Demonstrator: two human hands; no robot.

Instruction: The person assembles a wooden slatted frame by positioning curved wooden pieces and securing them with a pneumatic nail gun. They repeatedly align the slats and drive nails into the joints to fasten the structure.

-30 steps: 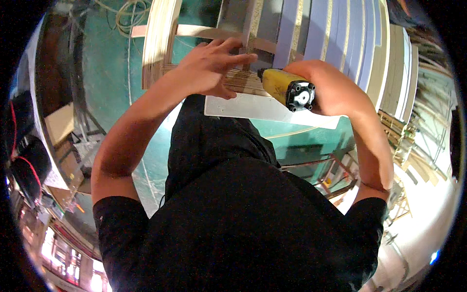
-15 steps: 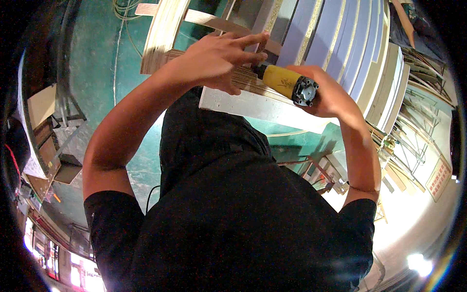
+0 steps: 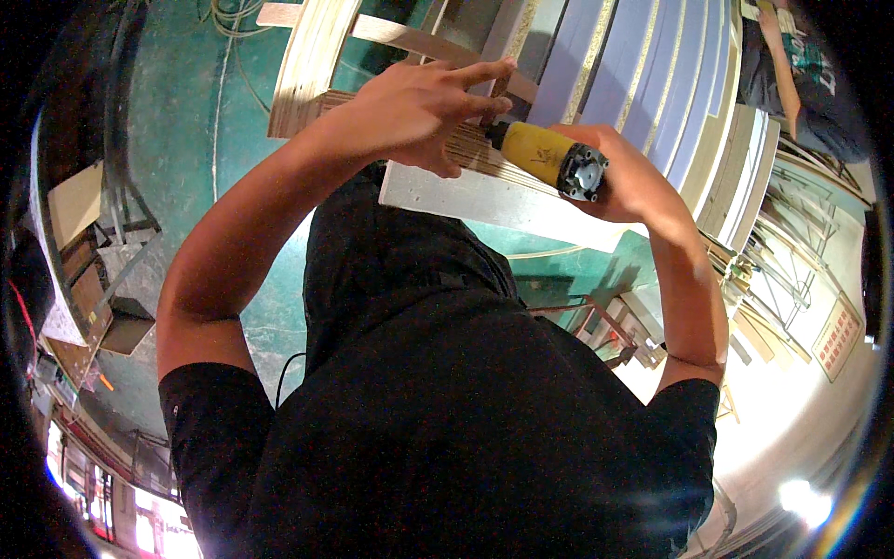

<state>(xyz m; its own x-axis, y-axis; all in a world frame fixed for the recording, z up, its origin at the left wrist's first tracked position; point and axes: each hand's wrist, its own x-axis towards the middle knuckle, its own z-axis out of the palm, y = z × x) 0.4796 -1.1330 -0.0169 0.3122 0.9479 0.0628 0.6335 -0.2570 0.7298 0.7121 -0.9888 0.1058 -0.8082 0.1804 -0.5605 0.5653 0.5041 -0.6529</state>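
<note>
My right hand point(image 3: 643, 182) grips a yellow power tool point(image 3: 549, 156) with a grey round end, held against the edge of a layered plywood board point(image 3: 484, 191). My left hand point(image 3: 424, 107) rests on top of that board beside the tool's nose, fingers spread and pointing right. The tool's tip is hidden under my left fingers. My black shirt fills the lower half of the view.
Stacked pale blue-grey panels point(image 3: 643, 65) stand behind the board. Curved plywood pieces point(image 3: 312, 56) lie on the green floor point(image 3: 177, 121) with a coiled cable. Wooden boxes point(image 3: 88, 289) sit at left, timber offcuts point(image 3: 754, 279) at right. Another person point(image 3: 805, 65) is at top right.
The view has shifted so both hands and the board sit higher in the picture. My left fingers have slid further right over the tool's nose; the right hand keeps its grip.
</note>
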